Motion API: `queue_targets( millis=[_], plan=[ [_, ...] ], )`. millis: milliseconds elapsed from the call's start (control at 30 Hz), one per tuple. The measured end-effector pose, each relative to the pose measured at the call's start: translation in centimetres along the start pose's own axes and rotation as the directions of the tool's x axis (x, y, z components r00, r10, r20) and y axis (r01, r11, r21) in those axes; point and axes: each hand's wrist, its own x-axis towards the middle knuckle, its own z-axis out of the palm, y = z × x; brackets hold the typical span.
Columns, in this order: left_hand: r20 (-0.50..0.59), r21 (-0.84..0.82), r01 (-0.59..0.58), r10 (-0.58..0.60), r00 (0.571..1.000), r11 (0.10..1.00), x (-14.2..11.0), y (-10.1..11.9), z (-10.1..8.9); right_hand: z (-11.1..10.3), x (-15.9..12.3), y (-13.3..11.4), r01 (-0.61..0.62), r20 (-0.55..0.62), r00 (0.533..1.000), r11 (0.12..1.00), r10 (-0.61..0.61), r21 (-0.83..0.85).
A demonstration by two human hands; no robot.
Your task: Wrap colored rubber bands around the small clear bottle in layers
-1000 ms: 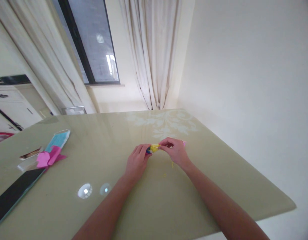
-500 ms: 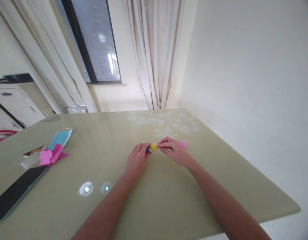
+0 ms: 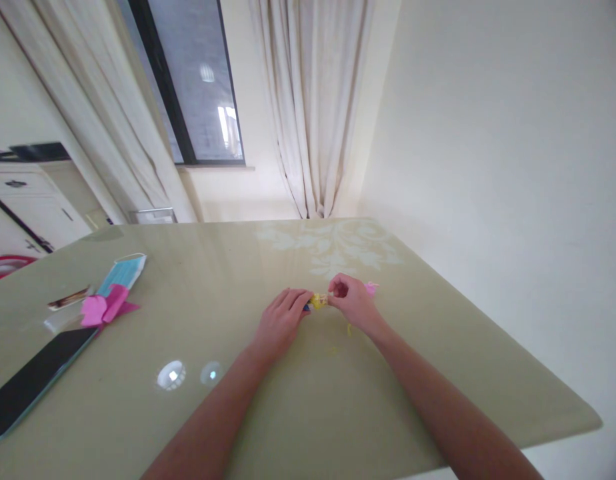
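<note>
Both hands meet over the middle of the pale green table. My left hand is closed, its fingertips pinching the left end of a small yellow crumpled piece that has a dark blue bit at that end. My right hand is curled and pinches the piece's right end. A small pink scrap lies just behind my right hand. Tiny yellow bits lie on the table beneath my right wrist.
At the left stand a pink paper shape, a blue face mask, a small flat card and a long dark mirror-like panel. Curtains and a window lie beyond the far edge. A wall runs along the right.
Both hands with the yellow piece have shifted slightly to the right. My right hand's fingers have curled tighter into a pinch.
</note>
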Motion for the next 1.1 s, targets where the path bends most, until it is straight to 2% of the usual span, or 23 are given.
queue_targets(
  millis=[100,267,367,533,633,733,933,1100],
  plan=[
    [-0.011,-0.040,-0.029,0.028,1.000,0.999,0.0,0.0,0.1,0.0,0.0,0.0,-0.048,0.085,0.995,0.998,0.044,0.046],
    [-0.035,-0.114,0.024,-0.028,0.999,0.993,0.2,0.5,-0.2,-1.3,-0.1,-1.0,-0.099,0.109,0.991,0.975,0.078,0.199],
    [-0.024,-0.142,0.054,-0.058,0.998,0.988,0.3,0.7,-0.5,-2.1,-0.2,-1.6,-0.095,0.087,0.993,0.971,0.078,0.217],
    [-0.034,-0.191,0.153,-0.163,0.986,0.970,0.4,0.9,-0.6,-2.8,-0.4,-2.3,0.021,0.095,0.995,0.994,-0.031,0.104],
    [-0.053,-0.206,0.205,-0.220,0.974,0.957,0.3,0.9,-0.5,-3.1,-0.6,-2.7,0.151,0.146,0.977,0.987,-0.158,0.055],
    [-0.070,-0.183,0.214,-0.230,0.971,0.959,0.3,0.8,-0.4,-3.2,-0.6,-2.8,0.202,0.207,0.956,0.978,-0.210,0.057],
    [-0.091,-0.083,0.145,-0.152,0.984,0.986,0.4,0.7,-0.6,-2.5,-0.5,-2.2,0.134,0.133,0.980,0.984,-0.149,0.115],
    [-0.116,-0.022,0.070,-0.072,0.991,0.997,0.5,0.4,-0.9,-2.2,-0.5,-2.0,-0.023,0.136,0.991,0.969,-0.011,0.248]
  ],
)
